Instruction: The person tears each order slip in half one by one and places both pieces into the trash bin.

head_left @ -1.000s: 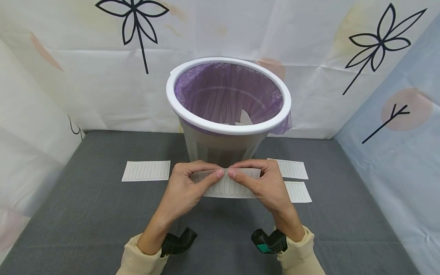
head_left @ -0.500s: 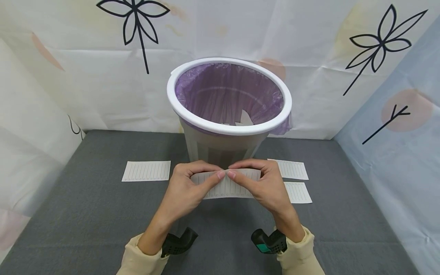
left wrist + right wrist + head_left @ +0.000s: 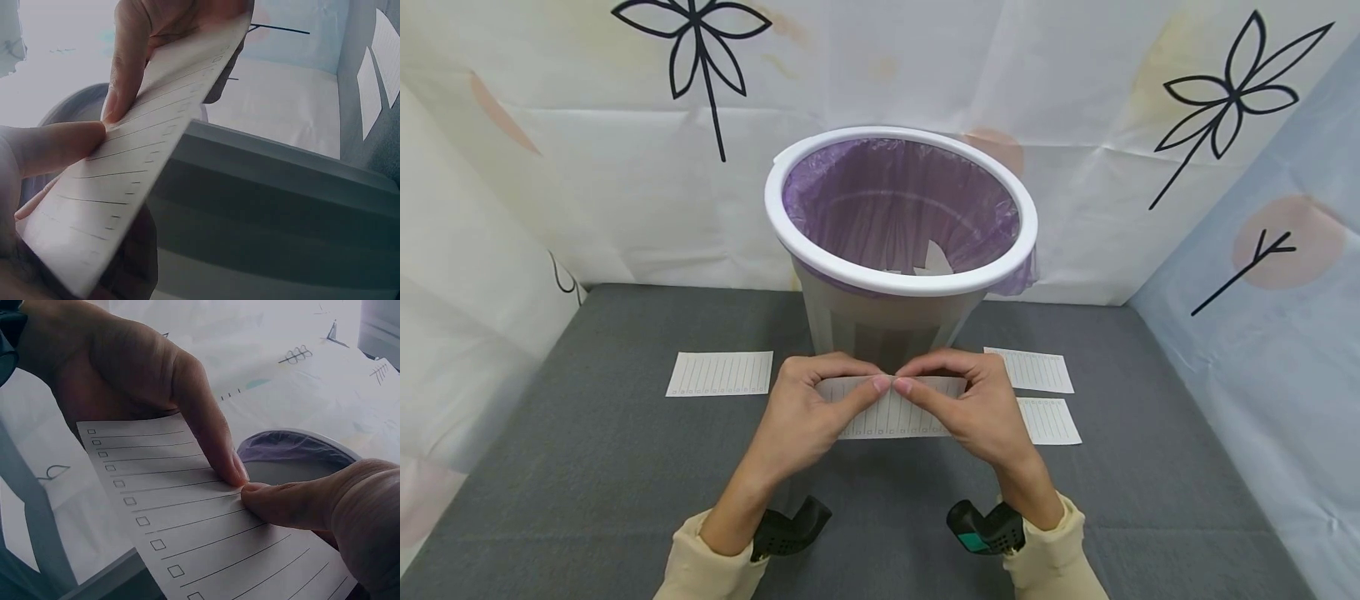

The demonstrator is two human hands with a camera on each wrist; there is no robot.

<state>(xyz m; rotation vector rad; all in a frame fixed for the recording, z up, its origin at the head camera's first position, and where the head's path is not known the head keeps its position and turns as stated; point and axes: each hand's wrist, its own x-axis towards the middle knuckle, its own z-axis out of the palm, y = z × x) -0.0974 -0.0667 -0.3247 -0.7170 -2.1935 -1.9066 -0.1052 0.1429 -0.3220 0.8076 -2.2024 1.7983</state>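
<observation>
Remotely, I log a gray table (image 3: 625,500) bearing a purple-lined bin (image 3: 901,285). Before the bin, I see the left hand (image 3: 808,404) and right hand (image 3: 976,404) pinching one lined paper slip (image 3: 891,417) at its upper edge, thumb tips (image 3: 881,384) together. I count three similar slips (image 3: 719,373) lying flat: one left of the hands, two right.

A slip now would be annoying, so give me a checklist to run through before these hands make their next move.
1. Left hand pinches the held sheet: ok.
2. Right hand pinches it close beside the left: ok.
3. Held sheet wholly untorn: cannot tell; fingers cover part of it.
4. Only one layer held: cannot tell.
5. Bin upright, its mouth uncovered: ok.
6. Purple liner spread inside the bin: ok.
</observation>
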